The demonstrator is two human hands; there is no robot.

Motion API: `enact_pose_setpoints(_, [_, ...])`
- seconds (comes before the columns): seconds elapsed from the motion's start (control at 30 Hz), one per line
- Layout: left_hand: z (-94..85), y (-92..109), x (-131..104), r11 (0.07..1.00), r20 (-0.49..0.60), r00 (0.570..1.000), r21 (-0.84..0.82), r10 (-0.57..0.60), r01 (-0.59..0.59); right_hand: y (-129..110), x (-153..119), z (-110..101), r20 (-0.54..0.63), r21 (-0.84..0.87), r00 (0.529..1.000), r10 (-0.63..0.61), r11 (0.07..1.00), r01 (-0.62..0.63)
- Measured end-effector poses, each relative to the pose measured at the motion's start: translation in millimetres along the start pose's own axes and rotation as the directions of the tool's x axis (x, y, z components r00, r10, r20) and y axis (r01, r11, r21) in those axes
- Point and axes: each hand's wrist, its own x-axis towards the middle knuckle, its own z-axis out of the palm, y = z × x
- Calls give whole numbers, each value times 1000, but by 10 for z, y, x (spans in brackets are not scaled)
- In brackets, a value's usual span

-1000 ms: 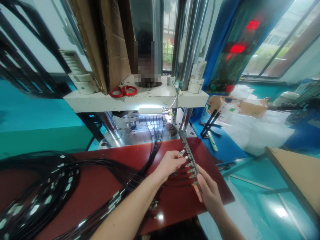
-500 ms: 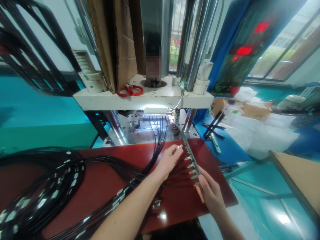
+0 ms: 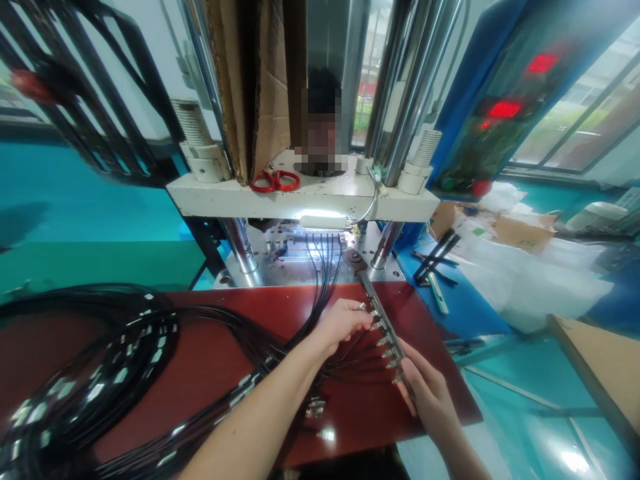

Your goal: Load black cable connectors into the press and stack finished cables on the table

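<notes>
My right hand [image 3: 427, 383] is closed around the near end of a long, narrow metal bar [image 3: 384, 312], which slants away across the red-brown board. Several small metal cable connectors [image 3: 386, 355] sit in a row along the bar's left side, with thin black cables trailing left. My left hand [image 3: 345, 323] is at the bar's upper half, fingers pinched on a cable connector [image 3: 361, 307] that shows at the fingertips. Its fingers partly cover the contact with the bar. The far end of the bar lies by a dark metal block [image 3: 354, 261].
A press with a lit metal bed [image 3: 320, 250] stands ahead; black cables run out of it. Red-handled scissors [image 3: 275, 181] rest on its white plate. Coiled black cables [image 3: 125, 353] cover the board's left. Pliers and a cutter [image 3: 438, 293] lie at right, beside a cardboard box [image 3: 600, 360].
My left hand has come down against the bar, where before it held a connector just left of its far part. My right hand keeps its hold. The whole view has shifted slightly.
</notes>
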Motion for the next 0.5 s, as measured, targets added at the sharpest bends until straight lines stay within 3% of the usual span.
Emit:
enact_pose_setpoints(0.2, [0,-50,-20,995,-36,994,12,100,-100,-16,-15,28,34,-100,999,-16,995,19])
enact_pose_setpoints(0.33, [-61,-52,-21,978,10,979,37,203,-203,-104,-41,86,-28,-41,999,26,999,-27])
enact_pose_setpoints(0.43, [-104,-37,-7,967,-175,958,-76,226,-242,-179,-64,127,-96,15,995,32,999,-30])
enact_pose_setpoints(0.5, [-84,-48,2,959,-279,948,-189,155,-213,-203,-71,138,-99,36,995,25,999,-22])
